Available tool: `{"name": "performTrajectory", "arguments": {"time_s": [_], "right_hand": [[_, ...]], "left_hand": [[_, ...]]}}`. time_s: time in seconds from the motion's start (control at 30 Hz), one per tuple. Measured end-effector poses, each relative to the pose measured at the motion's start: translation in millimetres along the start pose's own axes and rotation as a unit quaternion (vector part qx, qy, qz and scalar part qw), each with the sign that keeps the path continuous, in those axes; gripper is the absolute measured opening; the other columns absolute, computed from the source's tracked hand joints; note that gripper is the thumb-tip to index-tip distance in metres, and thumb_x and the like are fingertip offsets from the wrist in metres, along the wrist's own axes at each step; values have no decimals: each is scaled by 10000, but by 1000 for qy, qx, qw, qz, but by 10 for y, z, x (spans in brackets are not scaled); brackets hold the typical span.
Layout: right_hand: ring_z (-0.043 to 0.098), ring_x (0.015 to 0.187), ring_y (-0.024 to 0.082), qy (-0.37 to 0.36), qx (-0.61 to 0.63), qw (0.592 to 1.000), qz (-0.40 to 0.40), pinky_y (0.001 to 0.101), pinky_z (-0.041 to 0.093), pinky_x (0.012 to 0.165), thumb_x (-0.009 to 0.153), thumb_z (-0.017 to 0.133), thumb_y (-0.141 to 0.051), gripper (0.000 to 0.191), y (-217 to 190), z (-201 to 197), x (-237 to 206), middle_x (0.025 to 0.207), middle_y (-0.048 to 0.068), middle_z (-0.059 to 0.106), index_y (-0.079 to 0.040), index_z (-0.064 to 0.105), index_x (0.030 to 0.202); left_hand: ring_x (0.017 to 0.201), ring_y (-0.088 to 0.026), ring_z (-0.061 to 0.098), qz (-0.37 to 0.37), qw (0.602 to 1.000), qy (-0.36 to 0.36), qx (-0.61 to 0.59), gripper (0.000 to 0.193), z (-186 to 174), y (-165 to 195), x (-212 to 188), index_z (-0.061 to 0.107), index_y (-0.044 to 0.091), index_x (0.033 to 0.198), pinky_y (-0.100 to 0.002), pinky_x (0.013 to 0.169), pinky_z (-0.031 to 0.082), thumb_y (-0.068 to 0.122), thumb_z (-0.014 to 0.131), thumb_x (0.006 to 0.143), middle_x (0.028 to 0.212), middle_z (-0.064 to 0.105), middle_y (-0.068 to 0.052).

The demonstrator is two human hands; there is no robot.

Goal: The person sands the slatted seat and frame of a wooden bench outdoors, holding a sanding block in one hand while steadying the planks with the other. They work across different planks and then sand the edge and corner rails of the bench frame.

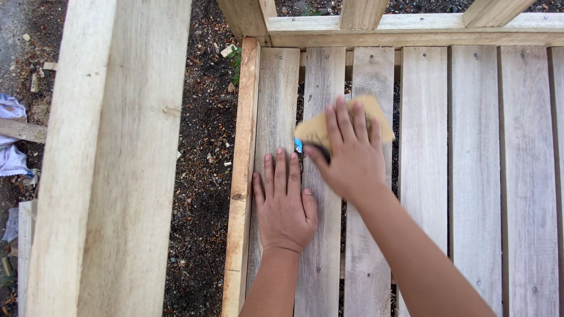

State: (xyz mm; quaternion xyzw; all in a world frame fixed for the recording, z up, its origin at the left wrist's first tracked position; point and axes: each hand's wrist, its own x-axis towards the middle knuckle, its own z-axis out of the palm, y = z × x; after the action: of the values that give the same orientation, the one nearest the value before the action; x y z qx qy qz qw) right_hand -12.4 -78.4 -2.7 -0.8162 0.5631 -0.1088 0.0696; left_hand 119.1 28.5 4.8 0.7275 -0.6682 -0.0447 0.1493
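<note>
1. Looks like mid-sanding: right hand (351, 154) is pressed down on the sandpaper (343, 126), fingers spread, blurry, on the slats (322, 76).
2. Left hand (284, 202) lies flat and open on the near-left slats, holding nothing, just bracing.
3. Next stroke probably needs even pressure along the grain.

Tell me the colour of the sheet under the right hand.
The sandpaper sheet is tan, pressed by the right hand on the slats; the head view shows it.

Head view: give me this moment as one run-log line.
left hand: flat on slat | right hand: pressing tan sandpaper sheet on slatted wooden frame, blurred | dirt ground beneath
</note>
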Motion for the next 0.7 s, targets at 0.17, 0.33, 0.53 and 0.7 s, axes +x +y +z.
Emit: {"name": "performTrajectory", "arguments": {"time_s": [0.17, 0.33, 0.53, 0.7], "right_hand": [[117, 1541, 469, 8, -22, 1000, 18, 657, 96, 1198, 1060, 301, -588, 669, -75, -55, 642, 1690, 186, 134, -236, 289, 1629], [11, 1507, 581, -156, -69, 984, 58, 725, 51, 1111, 983, 384, -577, 576, -330, -227, -308, 1705, 232, 25, -526, 316, 1552], [36, 1497, 499, -16, -48, 997, -58, 640, 56, 1180, 946, 395, -631, 721, -131, -140, -667, 1642, 251, 121, -297, 267, 1572], [54, 1546, 427, -17, -33, 999, -39, 558, 70, 1233, 1017, 264, -673, 889, -23, 33, 355, 1681, 234, 114, -16, 202, 1613]], "left_hand": [[1569, -357, 182, 3, 1000, 5, 6, 692, 2, 14, -5, 346, 34, 1586, -565, 1251, 103, 323, 394, 959, 1684, 258, -164], [1564, -345, 189, -3, 1000, 7, 5, 694, -17, 16, 21, 350, 46, 1578, -558, 1251, 105, 325, 389, 944, 1679, 264, -157], [1570, -337, 179, -4, 1000, -6, -13, 711, -27, 18, -11, 312, 15, 1587, -550, 1258, 96, 332, 386, 955, 1684, 255, -159], [1574, -360, 168, -7, 1000, 3, -11, 755, 4, -4, -6, 249, -42, 1592, -548, 1260, 94, 320, 388, 944, 1681, 234, -210]]}}
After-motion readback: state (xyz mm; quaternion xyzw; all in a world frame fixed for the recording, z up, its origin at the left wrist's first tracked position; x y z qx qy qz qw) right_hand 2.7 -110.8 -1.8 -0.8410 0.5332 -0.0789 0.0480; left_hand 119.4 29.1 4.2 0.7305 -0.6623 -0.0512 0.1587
